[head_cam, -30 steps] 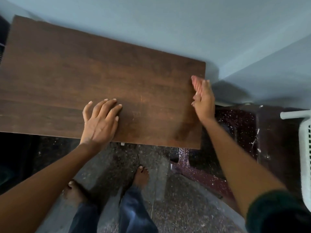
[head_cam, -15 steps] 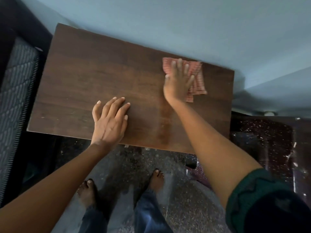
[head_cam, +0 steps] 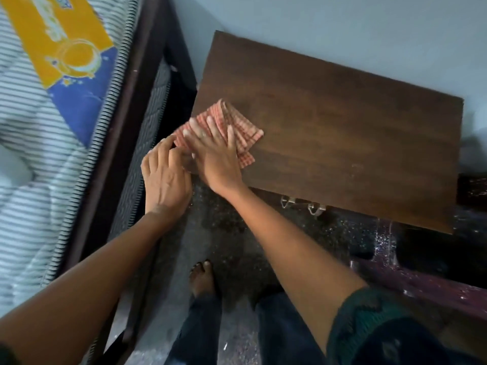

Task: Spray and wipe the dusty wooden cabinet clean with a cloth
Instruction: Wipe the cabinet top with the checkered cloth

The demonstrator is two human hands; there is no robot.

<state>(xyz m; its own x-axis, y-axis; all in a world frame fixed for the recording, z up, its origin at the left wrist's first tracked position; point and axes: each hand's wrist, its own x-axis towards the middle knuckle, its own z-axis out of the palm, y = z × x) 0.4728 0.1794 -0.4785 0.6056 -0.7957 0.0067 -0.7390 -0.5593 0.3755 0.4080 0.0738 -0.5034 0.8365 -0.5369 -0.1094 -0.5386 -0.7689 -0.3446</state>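
cabinet top [head_cam: 355,133]: bare rightward | left: bed frame [head_cam: 137,106] close | behind: wall [head_cam: 342,30]

A striped mattress [head_cam: 31,143] with a yellow-blue label [head_cam: 66,48] lies left, above speckled floor [head_cam: 232,233].

A folded red-checked cloth [head_cam: 238,127] lies flat at the dark wooden cabinet [head_cam: 342,143] top's near-left corner.

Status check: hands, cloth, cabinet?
Right hand flat on checked red cloth, left corner of brown wooden cabinet top. Left hand at cabinet edge. Nothing in the way.
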